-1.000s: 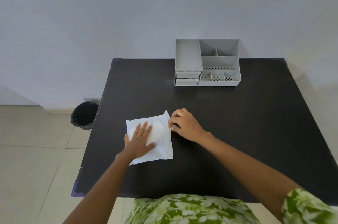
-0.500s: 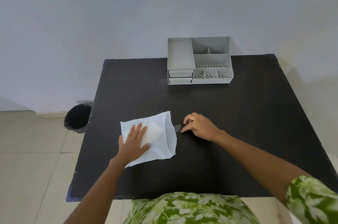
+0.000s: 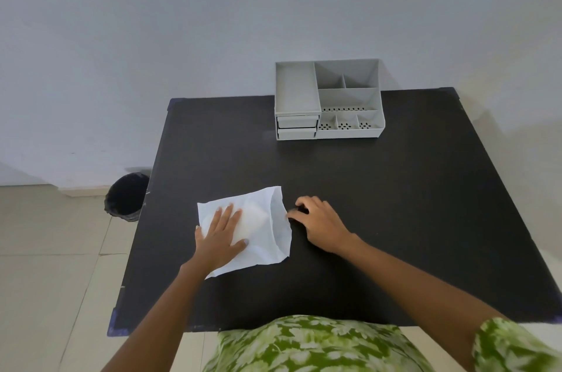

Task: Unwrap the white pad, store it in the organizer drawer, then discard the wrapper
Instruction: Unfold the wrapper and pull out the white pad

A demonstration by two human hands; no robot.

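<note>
A white wrapper (image 3: 275,242) lies on the black table (image 3: 395,219) near its front left. The white pad (image 3: 257,216) shows as a pale bulge inside it. The wrapper's right end gapes open. My left hand (image 3: 220,235) lies flat on the wrapper's left half with its fingers spread, pressing it down. My right hand (image 3: 322,222) rests on the table just right of the wrapper, fingers curled, fingertips at the wrapper's right edge; a pinch is not visible. The grey organizer (image 3: 349,98) stands at the table's far edge, with its two drawers (image 3: 296,133) at the lower left closed.
A black-lined waste bin (image 3: 126,197) stands on the tiled floor by the table's left edge. The wall rises right behind the organizer. Dark bare tabletop stretches between the wrapper and the organizer and to the right.
My right hand pulled away to the right from the wrapper's edge, then came back to that edge. The wrapper's right end now gapes wider. My left hand stayed pressed on the wrapper.
</note>
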